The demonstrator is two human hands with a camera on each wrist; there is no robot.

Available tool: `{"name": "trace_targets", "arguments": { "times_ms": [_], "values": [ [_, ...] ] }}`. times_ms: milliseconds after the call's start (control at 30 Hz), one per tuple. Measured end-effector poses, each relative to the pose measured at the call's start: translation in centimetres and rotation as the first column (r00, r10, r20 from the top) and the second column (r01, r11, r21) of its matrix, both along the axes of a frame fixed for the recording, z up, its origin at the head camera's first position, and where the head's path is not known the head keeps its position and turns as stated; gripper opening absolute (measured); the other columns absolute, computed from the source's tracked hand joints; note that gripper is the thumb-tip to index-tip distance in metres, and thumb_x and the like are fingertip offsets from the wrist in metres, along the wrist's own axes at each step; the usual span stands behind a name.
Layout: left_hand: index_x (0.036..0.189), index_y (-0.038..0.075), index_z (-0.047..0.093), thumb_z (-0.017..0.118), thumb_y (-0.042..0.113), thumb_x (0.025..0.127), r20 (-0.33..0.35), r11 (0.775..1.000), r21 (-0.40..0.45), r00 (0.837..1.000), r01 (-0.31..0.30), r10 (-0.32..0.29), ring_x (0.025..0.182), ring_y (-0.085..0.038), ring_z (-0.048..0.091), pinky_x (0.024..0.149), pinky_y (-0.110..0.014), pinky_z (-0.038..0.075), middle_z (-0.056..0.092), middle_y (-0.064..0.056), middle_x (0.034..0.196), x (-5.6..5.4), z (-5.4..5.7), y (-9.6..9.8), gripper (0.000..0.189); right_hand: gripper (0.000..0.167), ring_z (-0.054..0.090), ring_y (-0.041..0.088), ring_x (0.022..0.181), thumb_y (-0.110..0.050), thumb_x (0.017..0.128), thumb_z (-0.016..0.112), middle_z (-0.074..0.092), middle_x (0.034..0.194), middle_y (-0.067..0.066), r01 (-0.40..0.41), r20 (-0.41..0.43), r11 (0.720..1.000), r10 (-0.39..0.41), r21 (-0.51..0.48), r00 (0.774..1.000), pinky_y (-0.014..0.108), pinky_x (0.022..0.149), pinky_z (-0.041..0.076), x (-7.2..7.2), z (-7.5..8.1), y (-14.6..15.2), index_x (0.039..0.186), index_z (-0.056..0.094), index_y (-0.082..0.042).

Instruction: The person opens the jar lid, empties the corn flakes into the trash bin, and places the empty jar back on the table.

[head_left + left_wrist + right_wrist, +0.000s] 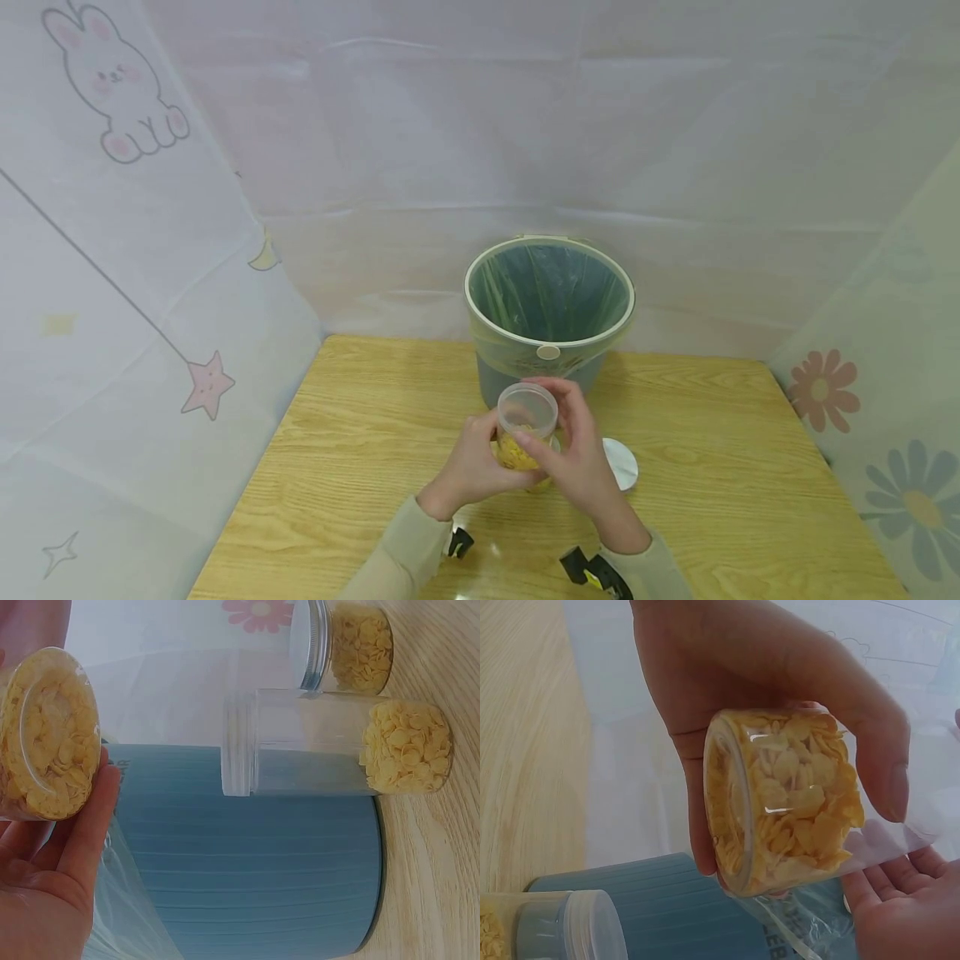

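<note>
Woodgrain table (pixel 360 433), hands (pixel 472 467) (pixel 581 467) around jar (pixel 516 452), bin interior (pixel 555 287) in head view only

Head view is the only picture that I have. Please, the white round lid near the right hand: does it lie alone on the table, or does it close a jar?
Observer: The left wrist view shows this lid on top of a closed jar.
Operator: Thank you. Is there another jar that I cannot see well?
Observer: Yes, a tall jar stands upright in front of the bucket.
Operator: And in the held jar, do the flakes reach the bottom?
Observer: Yes, in the left wrist view its base faces the camera, with flakes spread across it.
</note>
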State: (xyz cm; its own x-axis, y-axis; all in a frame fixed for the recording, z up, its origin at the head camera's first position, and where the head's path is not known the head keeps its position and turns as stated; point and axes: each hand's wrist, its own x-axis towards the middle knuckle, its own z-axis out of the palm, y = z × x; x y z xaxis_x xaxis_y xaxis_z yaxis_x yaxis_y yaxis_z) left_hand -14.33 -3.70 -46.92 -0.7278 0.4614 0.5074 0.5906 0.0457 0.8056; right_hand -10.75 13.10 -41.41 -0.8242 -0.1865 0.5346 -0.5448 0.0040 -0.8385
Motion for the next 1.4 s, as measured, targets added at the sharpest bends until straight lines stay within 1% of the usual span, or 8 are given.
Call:
{"name": "trace_targets", "arguments": {
  "times_ms": [333, 567, 700, 900, 1033, 1100, 1267, 1400],
  "values": [
    [0.123, 0.02, 0.064, 0.091, 0.019, 0.073, -0.012, 1.0, -0.018, 1.0, -0.017, 0.017, 0.088, -0.009, 0.067, 0.07, -0.029, 0.056, 0.071, 0.009, 0.106, 0.0, 0.0, 0.0, 0.056, 0.056, 0.054, 0.028, 0.123, 0.006, 0.094, 0.042, 0.055, 0.135, 0.02, -0.098, 0.02, 0.995, 0.098, -0.011, 0.995, 0.036, 0.104, 0.044, 0.0, -0.2, 0.1, 0.149, 0.039, 0.002],
    [0.125, 0.02, 0.064, 0.088, 0.017, 0.076, -0.06, 1.0, -0.001, 0.998, -0.004, 0.004, 0.089, -0.009, 0.067, 0.068, -0.028, 0.056, 0.071, 0.007, 0.109, -0.2, -0.1, 0.0, 0.054, 0.073, 0.048, 0.028, 0.13, 0.007, 0.088, 0.07, 0.048, 0.146, 0.015, -0.049, 0.049, 0.999, 0.049, 0.001, 0.998, 0.032, 0.109, 0.034, 0.3, -0.1, 0.1, 0.15, 0.033, -0.004],
    [0.126, 0.02, 0.063, 0.088, 0.018, 0.076, -0.066, 1.0, -0.009, 0.998, 0.0, 0.0, 0.09, -0.009, 0.066, 0.07, -0.028, 0.055, 0.071, 0.007, 0.112, -0.2, -0.1, 0.0, 0.056, 0.074, 0.05, 0.028, 0.129, 0.009, 0.082, 0.078, 0.049, 0.143, 0.015, -0.006, 0.044, 1.0, 0.006, -0.007, 0.999, 0.031, 0.106, 0.038, 0.3, 0.0, -0.1, 0.141, 0.035, -0.002],
    [0.126, 0.014, 0.064, 0.091, 0.014, 0.073, -0.07, 1.0, -0.021, 0.998, -0.005, 0.004, 0.097, -0.01, 0.066, 0.076, -0.029, 0.056, 0.071, 0.002, 0.113, -0.1, 0.0, 0.0, 0.06, 0.065, 0.052, 0.028, 0.127, 0.011, 0.081, 0.078, 0.051, 0.139, 0.021, 0.036, 0.042, 0.999, -0.034, -0.028, 0.999, 0.029, 0.104, 0.041, 0.3, 0.1, -0.4, 0.133, 0.04, 0.001],
    [0.121, 0.006, 0.064, 0.089, 0.007, 0.071, -0.051, 1.0, -0.008, 0.999, 0.001, -0.002, 0.094, -0.009, 0.067, 0.074, -0.029, 0.057, 0.072, -0.003, 0.108, 0.7, 1.9, -0.1, 0.055, 0.062, 0.054, 0.028, 0.124, 0.01, 0.084, 0.075, 0.054, 0.139, 0.016, 0.035, 0.042, 0.999, -0.034, -0.012, 0.999, 0.03, 0.102, 0.042, 0.3, 0.2, -0.3, 0.137, 0.044, -0.002],
    [0.119, 0.008, 0.065, 0.089, 0.008, 0.072, -0.039, 1.0, -0.007, 0.999, -0.003, 0.003, 0.091, -0.009, 0.067, 0.071, -0.029, 0.057, 0.072, -0.002, 0.106, 0.8, 2.0, -0.2, 0.053, 0.061, 0.055, 0.028, 0.122, 0.009, 0.086, 0.072, 0.055, 0.137, 0.014, 0.025, 0.035, 1.0, -0.025, -0.005, 0.999, 0.031, 0.102, 0.043, 0.3, 0.2, -0.3, 0.139, 0.046, -0.003],
    [0.121, 0.023, 0.064, 0.091, 0.019, 0.073, 0.012, 1.0, -0.019, 1.0, -0.017, 0.017, 0.088, -0.01, 0.067, 0.069, -0.029, 0.057, 0.071, 0.009, 0.107, 0.1, 0.1, -0.1, 0.055, 0.056, 0.055, 0.027, 0.121, 0.008, 0.091, 0.063, 0.057, 0.133, 0.016, -0.004, 0.021, 1.0, 0.003, 0.012, 1.0, 0.032, 0.103, 0.042, 0.2, -0.1, -0.1, 0.143, 0.046, -0.002],
    [0.123, 0.023, 0.064, 0.091, 0.019, 0.073, 0.03, 1.0, -0.016, 0.999, -0.015, 0.015, 0.091, -0.011, 0.067, 0.072, -0.031, 0.057, 0.07, 0.009, 0.109, 0.0, 0.0, -0.1, 0.056, 0.055, 0.054, 0.026, 0.126, 0.005, 0.094, 0.057, 0.057, 0.136, 0.015, -0.029, 0.028, 0.999, 0.028, 0.026, 0.999, 0.033, 0.107, 0.039, 0.2, -0.2, 0.0, 0.147, 0.044, -0.002]
  ]
}}
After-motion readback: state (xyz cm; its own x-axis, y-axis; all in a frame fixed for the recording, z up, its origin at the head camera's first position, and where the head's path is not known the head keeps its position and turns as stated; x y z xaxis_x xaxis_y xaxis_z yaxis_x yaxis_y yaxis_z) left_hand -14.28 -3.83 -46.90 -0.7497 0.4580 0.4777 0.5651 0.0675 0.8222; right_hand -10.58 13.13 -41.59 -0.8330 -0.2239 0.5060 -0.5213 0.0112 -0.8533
